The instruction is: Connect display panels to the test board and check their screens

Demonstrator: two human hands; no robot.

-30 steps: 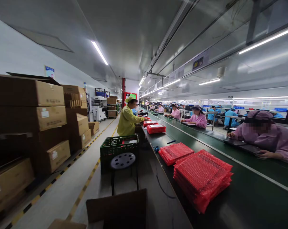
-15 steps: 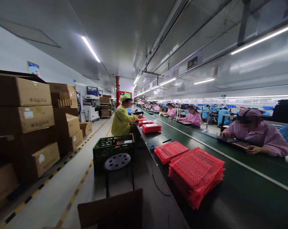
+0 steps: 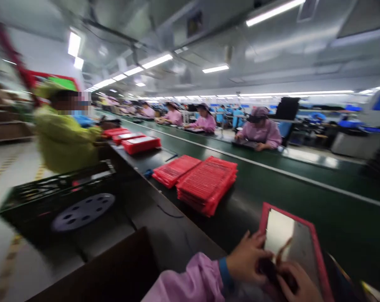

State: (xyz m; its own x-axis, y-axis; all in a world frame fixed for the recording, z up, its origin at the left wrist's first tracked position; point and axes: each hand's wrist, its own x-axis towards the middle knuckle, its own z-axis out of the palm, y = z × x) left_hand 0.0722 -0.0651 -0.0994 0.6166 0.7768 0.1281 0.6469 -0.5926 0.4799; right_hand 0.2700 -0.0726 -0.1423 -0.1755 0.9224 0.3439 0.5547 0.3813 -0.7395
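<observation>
My left hand (image 3: 248, 256), with a blue wristband (image 3: 225, 270) and pink sleeve, is at the near left edge of a flat, mirror-like panel (image 3: 279, 228) bordered in red. Its fingers are curled beside a dark, blurred thing. My right hand (image 3: 295, 280) meets it at the lower right, fingers pinched over the panel's near end. What the fingers hold is too dark and smeared to name. Beyond them on the green-topped line lie a tall stack of red bubble-wrap packs (image 3: 209, 182) and a lower stack of red packs (image 3: 175, 170).
A dark green crate (image 3: 26, 201) and a round stool with holes (image 3: 83, 212) stand left. An open carton (image 3: 108, 268) is near me. A co-worker in yellow (image 3: 64, 140) sits beside red packs (image 3: 141, 144); another in pink (image 3: 261, 130) works across the line.
The view has swung right and down. My two hands and the red-edged panel have come into sight at the lower right; the red packs now appear further left.
</observation>
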